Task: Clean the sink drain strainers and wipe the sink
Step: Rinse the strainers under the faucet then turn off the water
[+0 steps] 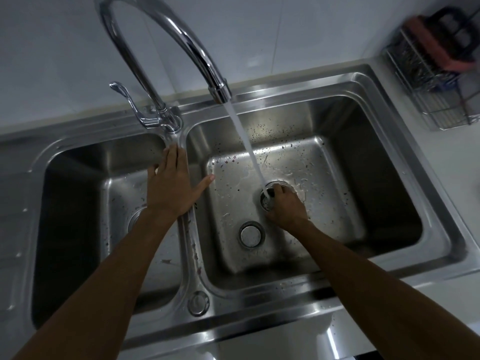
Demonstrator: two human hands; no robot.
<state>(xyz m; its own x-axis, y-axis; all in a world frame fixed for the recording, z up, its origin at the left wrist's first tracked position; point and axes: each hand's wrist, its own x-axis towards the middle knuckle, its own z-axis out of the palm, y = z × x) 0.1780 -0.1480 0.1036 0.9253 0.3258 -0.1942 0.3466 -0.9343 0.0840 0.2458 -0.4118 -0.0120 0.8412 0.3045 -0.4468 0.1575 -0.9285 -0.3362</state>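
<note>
Sink (389, 81): one unit, two basins: left basin (78, 203), right basin (363, 178).
Faucet (211, 74): one. Lever handle (130, 100): one.
Water stream (246, 141): one.
Drain strainer (267, 201): one visible.
Round metal disc (250, 233) on right basin floor: one.
Round cap (198, 303) on front rim: one.
Left basin drain (136, 219): one, partly hidden.
Hands: two: left hand (172, 185), right hand (285, 203).
Wire rack (426, 81) on tabletop: one.

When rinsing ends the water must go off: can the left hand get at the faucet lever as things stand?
Probably yes. The left hand rests flat and empty on the divider, and nothing stands between it and the faucet lever.
</note>
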